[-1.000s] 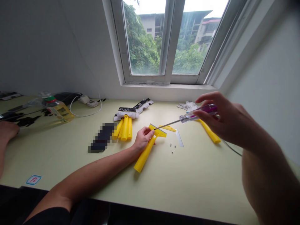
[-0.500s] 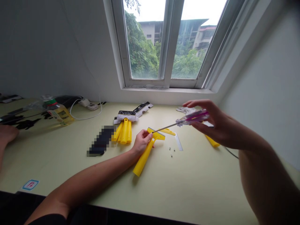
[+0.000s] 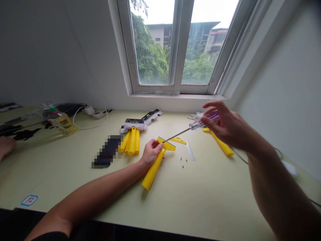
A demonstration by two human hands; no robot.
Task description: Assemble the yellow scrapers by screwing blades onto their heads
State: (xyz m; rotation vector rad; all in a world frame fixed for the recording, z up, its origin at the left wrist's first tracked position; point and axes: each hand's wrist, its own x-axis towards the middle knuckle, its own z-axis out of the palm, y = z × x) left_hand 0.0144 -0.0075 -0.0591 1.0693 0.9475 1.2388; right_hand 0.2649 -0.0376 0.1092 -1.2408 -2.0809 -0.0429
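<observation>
My left hand [image 3: 151,152] is closed around the head end of a yellow scraper [image 3: 153,170], whose handle slants down toward me. In my right hand [image 3: 223,125] is a screwdriver [image 3: 204,121] with a clear and purple handle, gripped between thumb and fingers. The screwdriver's tip meets the scraper head close to my left thumb; the screw itself is hidden. Just behind the scraper head lie a loose yellow head piece [image 3: 178,140] and a thin metal blade [image 3: 190,151]. Several small screws [image 3: 183,166] rest on the table to the right of the scraper.
Several yellow scraper handles [image 3: 131,142] stand out from black-and-white boxes [image 3: 135,124]. Another yellow scraper [image 3: 222,143] lies under my right forearm. At left are a bottle of yellow liquid [image 3: 61,122], a white cable [image 3: 87,127], a blurred-out dark object [image 3: 107,152] and another person's hand [image 3: 7,147].
My right hand has shifted slightly up and its fingers have re-curled on the screwdriver handle. The left hand and scraper stay in place. The view has moved a little.
</observation>
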